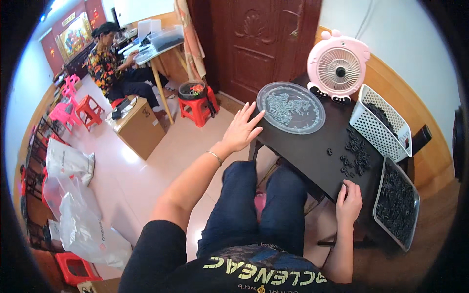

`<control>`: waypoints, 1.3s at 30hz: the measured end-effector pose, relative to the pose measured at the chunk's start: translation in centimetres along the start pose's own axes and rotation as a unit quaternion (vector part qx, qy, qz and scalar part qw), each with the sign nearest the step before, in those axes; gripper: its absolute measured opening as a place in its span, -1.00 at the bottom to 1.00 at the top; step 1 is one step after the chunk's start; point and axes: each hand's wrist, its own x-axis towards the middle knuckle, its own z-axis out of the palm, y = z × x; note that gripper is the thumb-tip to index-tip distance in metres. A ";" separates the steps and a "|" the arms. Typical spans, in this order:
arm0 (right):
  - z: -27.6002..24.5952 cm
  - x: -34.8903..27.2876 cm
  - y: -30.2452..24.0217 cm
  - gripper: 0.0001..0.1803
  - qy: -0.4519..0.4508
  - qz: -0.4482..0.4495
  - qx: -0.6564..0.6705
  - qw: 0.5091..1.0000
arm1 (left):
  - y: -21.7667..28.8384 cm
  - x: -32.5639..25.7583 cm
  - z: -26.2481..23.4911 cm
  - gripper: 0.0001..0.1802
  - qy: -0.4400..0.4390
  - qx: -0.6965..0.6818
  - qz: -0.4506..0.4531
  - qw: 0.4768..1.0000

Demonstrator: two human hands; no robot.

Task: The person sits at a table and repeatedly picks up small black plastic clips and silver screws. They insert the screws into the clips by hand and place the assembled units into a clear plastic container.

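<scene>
My left hand [240,128] is open, fingers spread, at the left rim of a round clear plastic tray [308,125]. Many small translucent pieces [284,108] lie scattered in that tray. At the near edge of the dark table [297,147], my right hand [349,201] has its fingers curled together. Whatever those fingers may hold is hidden or too small to make out. Just beyond them, a loose pile of small black ring-like pieces [359,158] lies on the tabletop. A rectangular tray [375,211] full of black pieces [394,205] stands right of that hand.
A pink fan [340,68] and a white perforated basket [373,128] holding black pieces stand along the table's far side. To the left are a cardboard box [141,127], red stool [195,110] and white sacks [90,224]. Another person [105,63] sits at a far table.
</scene>
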 end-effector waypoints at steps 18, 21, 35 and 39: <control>-0.2 -0.4 0.5 -0.87 0.026 -0.007 -0.034 0.999 | -0.4 0.2 0.3 -0.38 -0.039 -0.013 0.013 0.999; 0.0 -0.3 0.2 -0.87 0.028 -0.009 -0.031 0.999 | -1.2 0.2 0.4 -0.35 -0.044 -0.010 0.013 0.999; 0.3 0.0 -0.2 -0.76 0.031 0.011 -0.046 0.998 | -1.1 0.7 -0.3 -0.35 -0.084 0.000 0.008 0.996; 0.2 0.3 -0.3 -0.74 0.005 0.035 -0.039 0.999 | -0.6 0.8 -0.4 -0.36 -0.077 -0.002 -0.003 0.997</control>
